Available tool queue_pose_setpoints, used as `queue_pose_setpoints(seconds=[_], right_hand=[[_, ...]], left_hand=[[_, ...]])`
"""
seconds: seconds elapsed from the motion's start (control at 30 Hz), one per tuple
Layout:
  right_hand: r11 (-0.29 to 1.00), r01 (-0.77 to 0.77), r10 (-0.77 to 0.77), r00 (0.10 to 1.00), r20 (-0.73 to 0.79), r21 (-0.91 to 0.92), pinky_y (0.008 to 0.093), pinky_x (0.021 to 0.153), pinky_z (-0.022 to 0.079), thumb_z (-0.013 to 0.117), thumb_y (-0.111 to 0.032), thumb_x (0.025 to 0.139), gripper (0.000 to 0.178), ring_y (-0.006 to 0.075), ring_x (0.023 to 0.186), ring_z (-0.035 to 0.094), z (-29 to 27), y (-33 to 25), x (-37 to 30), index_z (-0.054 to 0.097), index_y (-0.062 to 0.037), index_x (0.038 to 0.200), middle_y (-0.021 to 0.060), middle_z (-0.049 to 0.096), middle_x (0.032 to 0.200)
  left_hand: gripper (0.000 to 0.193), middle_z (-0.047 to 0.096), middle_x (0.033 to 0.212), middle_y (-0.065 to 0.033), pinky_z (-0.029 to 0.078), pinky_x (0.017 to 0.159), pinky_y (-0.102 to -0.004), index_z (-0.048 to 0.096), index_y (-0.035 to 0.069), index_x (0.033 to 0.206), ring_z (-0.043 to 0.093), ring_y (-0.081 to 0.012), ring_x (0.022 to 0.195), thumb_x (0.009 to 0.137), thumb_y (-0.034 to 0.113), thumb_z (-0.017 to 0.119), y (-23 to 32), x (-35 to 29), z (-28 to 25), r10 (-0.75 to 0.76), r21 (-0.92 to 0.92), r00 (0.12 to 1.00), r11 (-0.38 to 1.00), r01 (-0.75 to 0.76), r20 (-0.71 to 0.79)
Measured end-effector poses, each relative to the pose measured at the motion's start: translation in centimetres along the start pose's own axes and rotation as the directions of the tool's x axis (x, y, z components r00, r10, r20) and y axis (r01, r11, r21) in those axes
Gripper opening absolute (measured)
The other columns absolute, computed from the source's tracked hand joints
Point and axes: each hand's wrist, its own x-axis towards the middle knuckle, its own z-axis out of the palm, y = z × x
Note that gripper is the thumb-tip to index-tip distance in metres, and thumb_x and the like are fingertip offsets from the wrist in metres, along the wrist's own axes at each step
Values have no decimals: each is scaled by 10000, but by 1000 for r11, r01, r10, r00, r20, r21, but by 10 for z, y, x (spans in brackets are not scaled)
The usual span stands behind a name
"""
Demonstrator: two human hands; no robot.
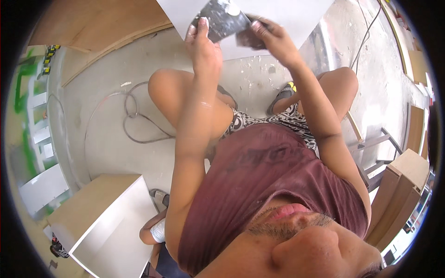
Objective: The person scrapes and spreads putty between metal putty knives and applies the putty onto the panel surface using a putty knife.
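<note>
My left hand [202, 39] is closed on a dark flat plate [224, 19] smeared with white paste, thumb on top. White residue coats the fingertips. In my right hand [273, 37] is a smaller dark flat scraper [250, 38], pinched under the thumb and slightly blurred. The two dark pieces meet or overlap at the plate's right edge; whether they touch I cannot tell. Both are held up over a white panel [292, 23], whose far part runs out of view.
A cable [132, 113] lies looped on the paste-spotted floor [259, 76]. Brown board [102, 23] stands far left. A white-lined open cabinet [116, 227] is near left, with another person's arm [150, 231] beside it. A wooden box [398, 190] and dark metal frame [378, 139] stand right.
</note>
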Motion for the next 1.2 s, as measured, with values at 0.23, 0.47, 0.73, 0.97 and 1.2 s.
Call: queue_pose_setpoints(seconds=[0.23,0.47,0.73,0.97,1.2], right_hand=[[908,41,116,931,-345,416,315,628,566,565,-129,931,187,176,724,674,-87,-2,5,595,-39,1092,62,672,885],[823,30,170,940,-295,568,317,642,571,572,-88,911,150,170,715,668,-74,0,6,596,-31,1047,59,667,870],[766,-138,135,989,53,627,286,687,556,628,-48,882,212,155,768,651,-41,2,1,612,3,1087,67,670,905],[820,-176,213,977,-6,545,288,655,542,657,-6,849,221,148,751,639,-33,5,-13,626,12,1067,65,674,903],[803,-132,218,973,-80,582,276,674,548,667,7,831,240,156,759,646,-21,5,-11,622,22,1066,75,674,907]], left_hand=[[288,583,1191,-120,465,969,-422,511,-10,1197,577,-247,1082,988,175,440,34,19,-32,141,-53,983,988,-148,-115],[324,570,1234,-135,422,1013,-457,489,-2,1234,536,-272,1167,983,188,410,74,14,-34,261,73,954,965,-252,-149],[281,633,1099,-79,504,882,-379,557,56,1162,615,-218,1002,981,266,513,27,-31,13,295,211,952,939,-273,-80],[330,567,1234,-139,493,933,-420,455,-31,1275,576,-270,1123,989,135,451,-1,-58,46,186,193,982,963,-187,21],[332,621,953,-40,439,745,-199,558,-69,1256,541,-81,839,977,109,529,-9,-75,32,130,618,988,771,-155,85]])
